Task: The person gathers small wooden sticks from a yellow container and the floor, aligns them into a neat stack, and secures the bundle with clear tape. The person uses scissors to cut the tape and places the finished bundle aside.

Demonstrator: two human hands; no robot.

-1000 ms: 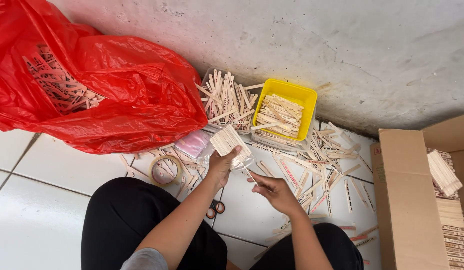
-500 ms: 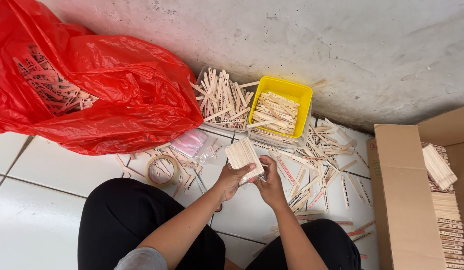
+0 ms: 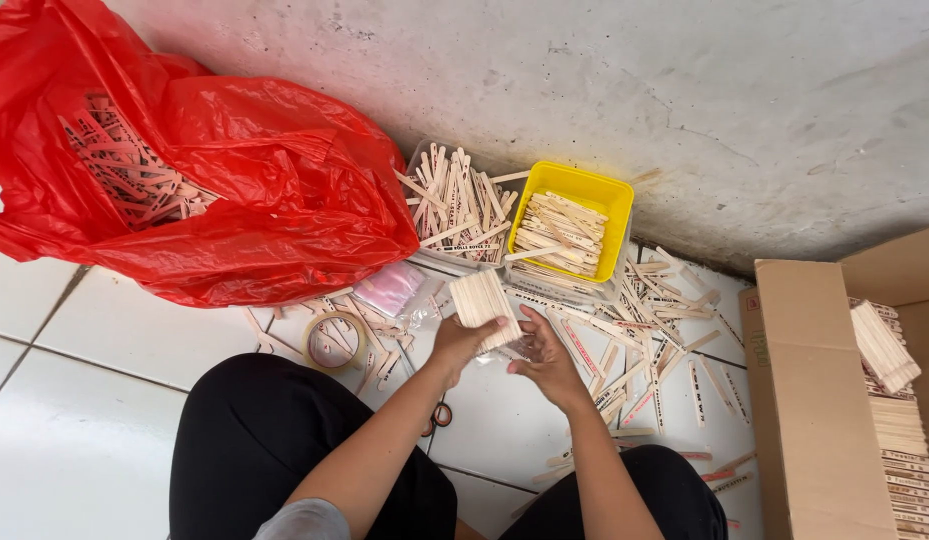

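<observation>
**Stick bundle gripped over the tiled floor, much sorting left**

The left hand [image 3: 463,340] was clenched around a stack of flat wooden sticks [image 3: 483,298], holding it upright-tilted just above the tiled floor [image 3: 105,330], in front of the person's knees. The right hand [image 3: 545,360] was beside the stack's lower end, its fingers [image 3: 530,318] curled against the sticks, apparently squaring them; whether it gripped or merely pressed could not be told.

By the look of it, the work was partly done. A yellow tub [image 3: 575,190] by the wall held tidy sticks, a clear tray [image 3: 455,205] on its left held a looser pile, and the cardboard box [image 3: 815,400] at the right edge of the floor carried neat rows and a finished bundle [image 3: 885,345]. Plenty remained: loose sticks [image 3: 645,320] lay scattered over the tiles between the tub and the box, and the red plastic bag [image 3: 235,190] at the far left corner showed more sticks through its film.

A roll of tape [image 3: 335,340] lay near the left knee, a pink packet [image 3: 390,288] just beyond it, and scissors [image 3: 437,415] partly hidden under the left forearm.
</observation>
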